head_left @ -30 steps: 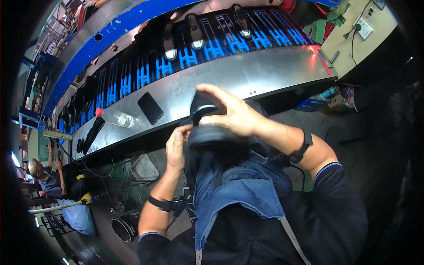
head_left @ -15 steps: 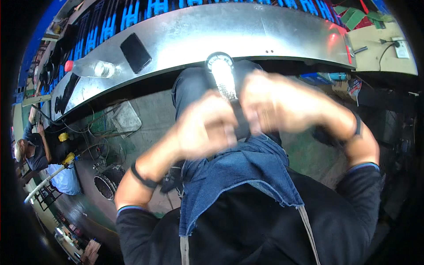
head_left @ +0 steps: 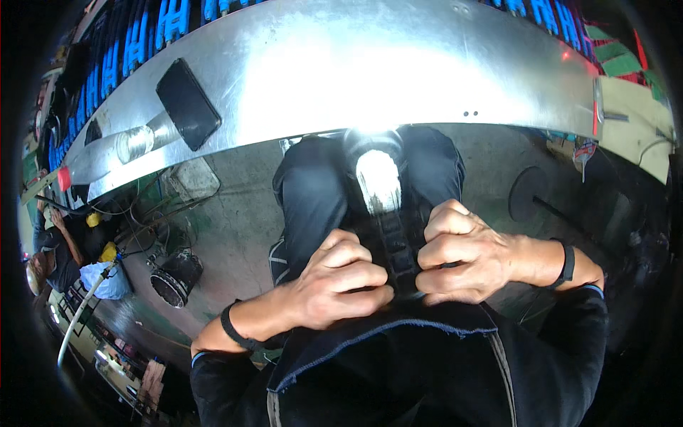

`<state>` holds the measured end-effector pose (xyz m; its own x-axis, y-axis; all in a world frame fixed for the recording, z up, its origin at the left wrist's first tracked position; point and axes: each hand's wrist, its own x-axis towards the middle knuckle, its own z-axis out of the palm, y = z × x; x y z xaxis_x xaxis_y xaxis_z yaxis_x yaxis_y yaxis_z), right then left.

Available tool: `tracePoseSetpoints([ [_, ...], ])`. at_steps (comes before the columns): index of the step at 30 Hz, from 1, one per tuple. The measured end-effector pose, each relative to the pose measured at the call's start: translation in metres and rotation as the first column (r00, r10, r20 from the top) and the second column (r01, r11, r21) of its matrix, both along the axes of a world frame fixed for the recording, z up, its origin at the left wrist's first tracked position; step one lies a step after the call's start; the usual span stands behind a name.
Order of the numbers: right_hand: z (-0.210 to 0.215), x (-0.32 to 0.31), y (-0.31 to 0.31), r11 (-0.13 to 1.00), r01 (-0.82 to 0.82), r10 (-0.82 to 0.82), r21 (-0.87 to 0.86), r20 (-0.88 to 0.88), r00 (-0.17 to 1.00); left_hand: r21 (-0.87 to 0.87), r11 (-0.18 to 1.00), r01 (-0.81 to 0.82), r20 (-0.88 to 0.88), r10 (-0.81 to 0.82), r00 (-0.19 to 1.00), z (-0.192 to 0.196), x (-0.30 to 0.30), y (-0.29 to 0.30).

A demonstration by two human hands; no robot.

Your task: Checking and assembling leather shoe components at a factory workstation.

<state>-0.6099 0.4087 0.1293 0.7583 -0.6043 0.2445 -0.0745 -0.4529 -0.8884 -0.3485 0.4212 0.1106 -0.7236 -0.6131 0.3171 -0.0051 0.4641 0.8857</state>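
My left hand (head_left: 341, 281) is closed in a loose fist over my lap, its knuckles up. Facing it across a small gap, my right hand (head_left: 466, 255) is closed in the same way. Whatever their fingers pinch is hidden from above. Between and just beyond the hands stands a dark ribbed piece (head_left: 398, 245), with a glaring white rounded part (head_left: 378, 181) at its far end, by the bench edge. Its kind is too dark and overexposed to tell. A blue denim apron (head_left: 384, 324), darkly shaded, lies folded over below my hands.
A metal bench (head_left: 284, 92) spans the front, bearing a black phone (head_left: 188, 104) and a clear bottle with a red cap (head_left: 107, 155). Blue racks (head_left: 171, 25) line its back. On the floor are a black bucket (head_left: 176, 277) and a round dark base (head_left: 530, 193). Another person (head_left: 60, 245) sits far left.
My hands were blurred and closer together over the dark piece; now they are still and farther apart. My view has shifted, and the apron has become shaded.
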Motion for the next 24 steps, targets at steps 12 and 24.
tracePoseSetpoints([
  [12,-0.042,0.021,-0.072,0.823,0.445,-0.355,0.352,-0.292,0.888,0.772,0.558,-0.305,0.184,0.263,0.947,-0.027,-0.009,-0.081],
  [24,-0.009,0.018,-0.036,0.548,0.163,-0.387,0.82,0.076,0.919,0.288,0.95,-0.12,-0.004,0.127,0.992,0.007,-0.001,-0.073],
])
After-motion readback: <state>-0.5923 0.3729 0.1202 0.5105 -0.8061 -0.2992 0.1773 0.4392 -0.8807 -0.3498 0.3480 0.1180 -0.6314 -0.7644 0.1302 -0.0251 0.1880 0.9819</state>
